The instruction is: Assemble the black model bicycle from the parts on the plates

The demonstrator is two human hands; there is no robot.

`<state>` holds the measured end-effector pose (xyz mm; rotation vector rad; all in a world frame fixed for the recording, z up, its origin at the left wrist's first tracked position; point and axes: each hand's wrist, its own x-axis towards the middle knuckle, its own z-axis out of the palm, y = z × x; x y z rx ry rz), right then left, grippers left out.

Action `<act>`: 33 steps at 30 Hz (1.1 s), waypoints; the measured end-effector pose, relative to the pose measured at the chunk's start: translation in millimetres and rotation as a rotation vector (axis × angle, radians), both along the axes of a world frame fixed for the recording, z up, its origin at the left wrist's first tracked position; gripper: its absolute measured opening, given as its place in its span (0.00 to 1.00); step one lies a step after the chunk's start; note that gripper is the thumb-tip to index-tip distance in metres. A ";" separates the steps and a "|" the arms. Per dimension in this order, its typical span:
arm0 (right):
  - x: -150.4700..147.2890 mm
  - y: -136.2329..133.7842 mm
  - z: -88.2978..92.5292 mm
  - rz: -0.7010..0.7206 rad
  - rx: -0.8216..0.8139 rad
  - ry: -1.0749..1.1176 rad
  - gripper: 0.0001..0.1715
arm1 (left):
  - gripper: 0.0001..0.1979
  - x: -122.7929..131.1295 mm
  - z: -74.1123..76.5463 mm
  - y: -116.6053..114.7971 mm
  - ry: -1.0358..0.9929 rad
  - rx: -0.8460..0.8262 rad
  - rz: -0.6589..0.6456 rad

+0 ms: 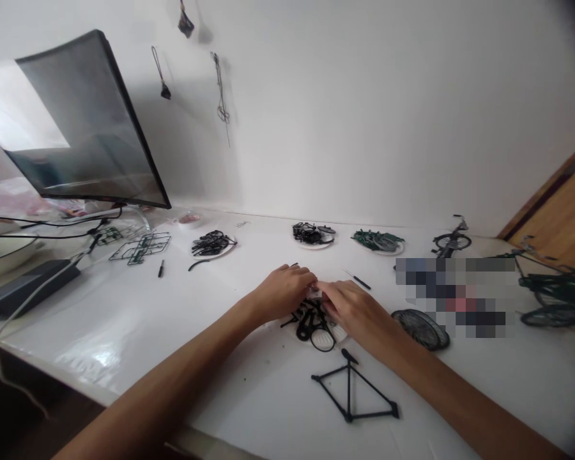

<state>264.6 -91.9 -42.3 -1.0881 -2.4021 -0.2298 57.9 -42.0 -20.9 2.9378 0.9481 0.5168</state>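
Observation:
My left hand (282, 292) and my right hand (349, 312) meet over a white plate (340, 333) heaped with black plastic model-bicycle parts (311, 326). A small pale part (314, 292) shows between my fingers, and most of it is hidden. Just below my right wrist lies a black triangular bicycle frame (349, 393). A spoked model wheel pair (420, 329) sits beyond my right forearm. A small screwdriver (357, 279) lies on the white table (249, 377) past my right hand.
Further plates of black and green parts line the back of the table, with plastic sprues and a small screwdriver at the left. Finished model bicycles stand at the right, beside a pixelated patch. A monitor and cables occupy the left.

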 end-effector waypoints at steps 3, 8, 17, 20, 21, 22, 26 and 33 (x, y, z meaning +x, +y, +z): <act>4.7 -0.1 2.6 -0.013 0.018 0.050 0.18 | 0.09 -1.0 3.4 -1.3 -0.037 0.003 0.001; 12.7 -3.6 9.2 -0.058 0.028 0.183 0.14 | 0.09 -3.2 7.6 -3.9 -0.074 0.001 -0.051; 9.9 -2.9 6.7 0.028 -0.063 0.146 0.09 | 0.09 4.1 1.0 -5.8 -0.043 0.011 -0.078; 8.8 -0.6 4.5 0.003 -0.063 0.131 0.10 | 0.13 4.0 -0.2 -3.6 -0.059 0.018 -0.044; 8.4 0.6 3.9 -0.005 -0.065 0.123 0.11 | 0.16 3.3 0.1 -2.8 -0.067 0.019 -0.035; 8.0 2.0 3.3 -0.008 -0.067 0.111 0.12 | 0.19 2.5 0.6 -2.2 -0.074 0.021 -0.027; 4.2 7.4 3.1 0.018 -0.069 0.050 0.13 | 0.22 1.8 3.3 -3.1 -0.086 0.025 -0.016; 2.2 5.4 8.3 0.086 -0.056 0.040 0.11 | 0.19 2.9 4.1 -5.3 -0.109 0.006 -0.027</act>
